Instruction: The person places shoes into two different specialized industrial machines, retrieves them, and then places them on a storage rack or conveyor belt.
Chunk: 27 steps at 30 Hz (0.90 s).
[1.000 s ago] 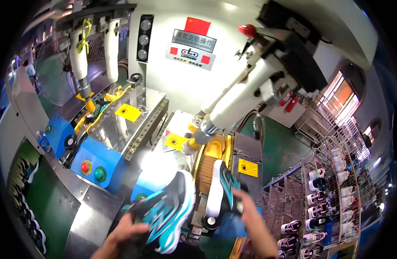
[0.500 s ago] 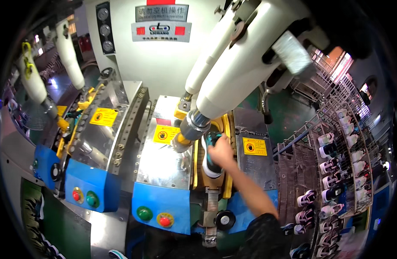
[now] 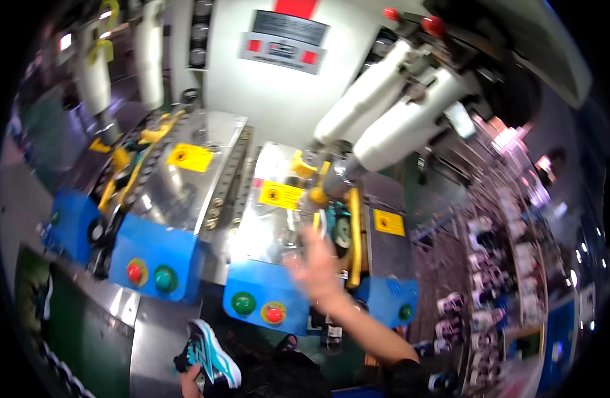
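Jutting from left hand [image 3: 191,383]: shoe [image 3: 215,359]

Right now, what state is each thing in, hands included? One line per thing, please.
Held shoe: tilted, off the machine
Left hand: closed on that shoe
Right hand: open, blurred, no shoe in it
Other shoe: lying in the machine, beside the yellow bar
White arms: slanting
Green buttons, red buttons: pressed or not, cannot tell
Rack: holding shoes
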### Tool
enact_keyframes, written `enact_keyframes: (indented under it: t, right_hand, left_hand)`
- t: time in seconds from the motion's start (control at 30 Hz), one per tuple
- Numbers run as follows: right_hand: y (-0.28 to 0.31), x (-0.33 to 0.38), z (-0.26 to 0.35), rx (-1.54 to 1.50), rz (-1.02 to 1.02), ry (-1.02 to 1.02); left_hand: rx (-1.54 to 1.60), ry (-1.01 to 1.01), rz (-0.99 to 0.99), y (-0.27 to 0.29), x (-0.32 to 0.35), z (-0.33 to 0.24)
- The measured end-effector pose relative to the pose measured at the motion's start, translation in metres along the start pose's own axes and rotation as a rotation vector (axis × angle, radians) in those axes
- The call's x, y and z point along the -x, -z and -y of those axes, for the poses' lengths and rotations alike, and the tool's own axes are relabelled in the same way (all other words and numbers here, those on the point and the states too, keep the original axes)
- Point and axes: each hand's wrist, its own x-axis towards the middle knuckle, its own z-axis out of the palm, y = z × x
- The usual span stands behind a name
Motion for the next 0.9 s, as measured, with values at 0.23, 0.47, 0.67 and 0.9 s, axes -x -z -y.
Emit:
enact_keyframes:
  t: [0.23, 0.47, 0.67, 0.9]
  right_hand:
    - [-0.141, 0.029, 0.038, 0.413, 0.47, 0.504]
    - [-0.183, 0.173, 0.09, -0.5, 0.563, 0.366]
    - [-0.231, 0.287, 0.107, -0.676, 0.94, -0.006]
    - [-0.253, 0.246, 0.145, -0.497, 1.358, 0.054]
  left_hand:
    - [-0.049, -0.06, 0.091, 0.036, -0.042, 0.008]
    - [0.349, -0.299, 0.005, 0.084, 0.001, 0.016]
    - [-0.215, -0.507, -0.601, 0.215, 0.015, 0.048]
    - [-0.361, -0.358, -0.502, 0.28, 0.005, 0.052]
